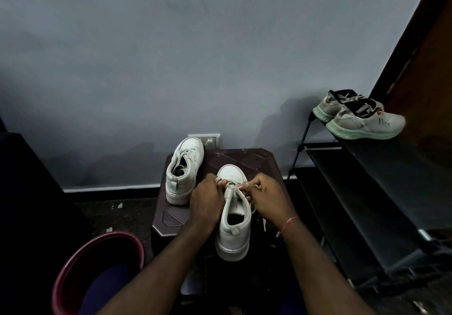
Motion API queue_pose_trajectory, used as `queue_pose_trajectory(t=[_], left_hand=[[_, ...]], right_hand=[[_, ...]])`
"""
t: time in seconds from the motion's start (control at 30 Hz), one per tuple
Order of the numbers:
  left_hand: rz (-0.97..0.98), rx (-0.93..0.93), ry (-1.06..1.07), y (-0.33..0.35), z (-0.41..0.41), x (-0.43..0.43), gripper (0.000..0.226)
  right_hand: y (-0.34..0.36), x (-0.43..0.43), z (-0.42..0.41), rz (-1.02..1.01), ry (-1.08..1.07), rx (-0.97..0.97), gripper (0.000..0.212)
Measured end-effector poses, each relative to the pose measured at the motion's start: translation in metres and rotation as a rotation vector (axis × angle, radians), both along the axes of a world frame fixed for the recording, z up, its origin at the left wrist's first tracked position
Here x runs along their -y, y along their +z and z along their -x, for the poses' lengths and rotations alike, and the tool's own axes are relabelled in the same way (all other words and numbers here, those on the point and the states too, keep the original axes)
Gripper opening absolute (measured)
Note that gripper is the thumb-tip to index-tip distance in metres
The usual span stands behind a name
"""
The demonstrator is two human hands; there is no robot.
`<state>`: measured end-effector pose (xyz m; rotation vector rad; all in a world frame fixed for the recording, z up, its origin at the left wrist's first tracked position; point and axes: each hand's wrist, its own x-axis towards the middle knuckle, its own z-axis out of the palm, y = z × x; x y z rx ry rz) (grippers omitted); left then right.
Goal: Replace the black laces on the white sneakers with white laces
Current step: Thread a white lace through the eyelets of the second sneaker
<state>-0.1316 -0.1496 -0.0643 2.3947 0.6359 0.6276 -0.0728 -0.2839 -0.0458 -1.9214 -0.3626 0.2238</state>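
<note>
Two white sneakers stand on a small dark brown table. The near sneaker points away from me, its heel over the table's front edge. My left hand and my right hand sit on either side of its lacing area, each pinching a white lace near the lower eyelets. The other sneaker stands at the table's left, laced in white. No black lace is in view.
A black shoe rack stands at the right, with a pair of grey running shoes on its top shelf. A maroon bucket sits at the lower left. The grey wall and a socket plate lie behind the table.
</note>
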Motion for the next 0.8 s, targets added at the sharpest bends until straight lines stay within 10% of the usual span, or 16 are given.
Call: queue_pose_trajectory(t=[0.57, 0.8], left_hand=[[0.202, 0.053, -0.053, 0.004, 0.003, -0.004, 0.021], [-0.380, -0.320, 0.046, 0.082, 0.007, -0.019, 0.038]], right_hand=[[-0.007, 0.002, -0.003, -0.188, -0.017, -0.133, 0.019], [0.031, -0.006, -0.019, -0.043, 0.044, 0.009, 0.019]])
